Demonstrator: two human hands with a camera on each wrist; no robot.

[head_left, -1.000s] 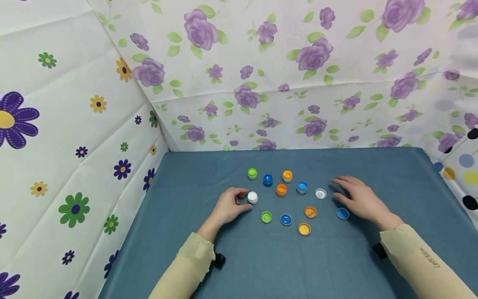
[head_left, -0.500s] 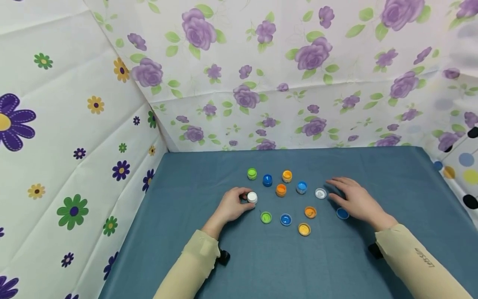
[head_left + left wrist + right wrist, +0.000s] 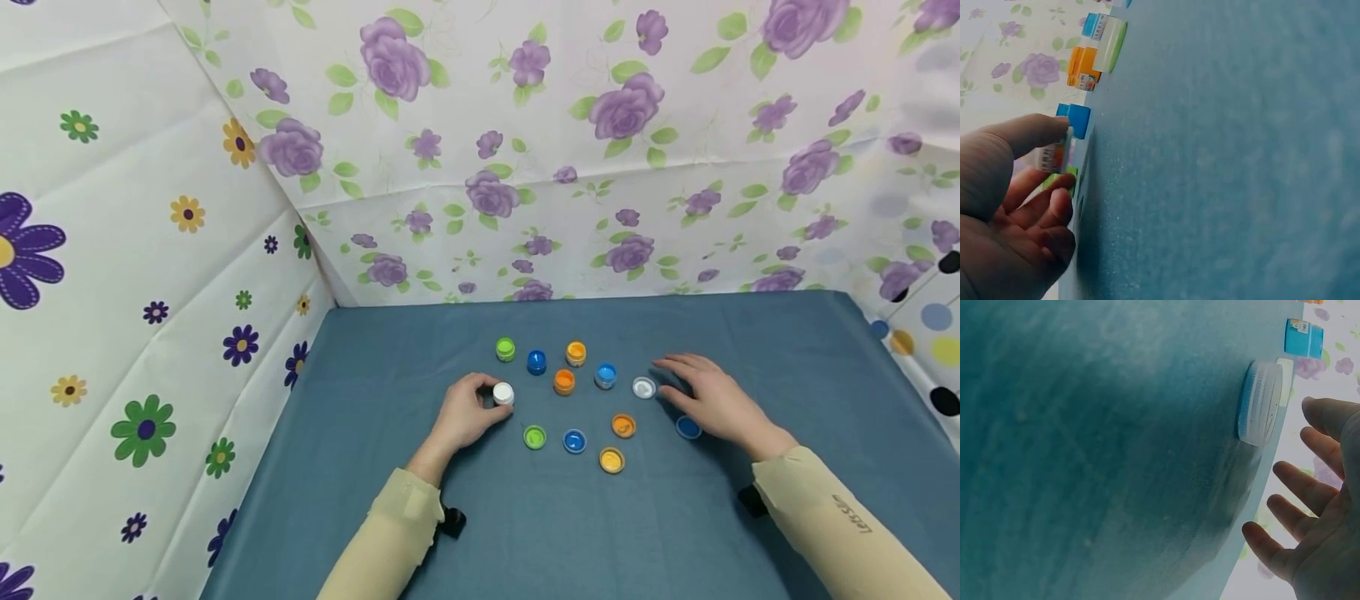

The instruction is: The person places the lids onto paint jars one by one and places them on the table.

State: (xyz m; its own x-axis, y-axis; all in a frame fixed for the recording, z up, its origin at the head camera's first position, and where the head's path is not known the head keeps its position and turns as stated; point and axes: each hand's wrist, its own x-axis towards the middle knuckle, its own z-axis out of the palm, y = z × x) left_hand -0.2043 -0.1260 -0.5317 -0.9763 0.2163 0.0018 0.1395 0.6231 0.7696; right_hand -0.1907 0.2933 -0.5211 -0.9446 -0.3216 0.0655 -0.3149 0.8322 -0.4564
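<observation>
In the head view the left hand (image 3: 467,414) pinches a small white jar (image 3: 503,394) between thumb and fingers, and the left wrist view shows the labelled jar (image 3: 1051,157) in that grip. The right hand (image 3: 712,397) has its fingers spread over the cloth, holding nothing. Just left of its fingertips lies a white lid (image 3: 643,388), and below its thumb a blue lid (image 3: 687,428). In the right wrist view a clear-rimmed lid (image 3: 1261,404) rests near the right hand (image 3: 1316,494).
Small jars stand in a loose group on the blue cloth (image 3: 555,533): green (image 3: 506,349), dark blue (image 3: 536,362), yellow-orange (image 3: 576,353), orange (image 3: 564,382), light blue (image 3: 605,376). Nearer lie green (image 3: 535,437), blue (image 3: 574,441), orange (image 3: 623,426) and yellow (image 3: 611,460) lids.
The left hand has closed its fingers on the white jar, which has shifted very slightly left. The right hand has moved a little left, closer to the white lid.
</observation>
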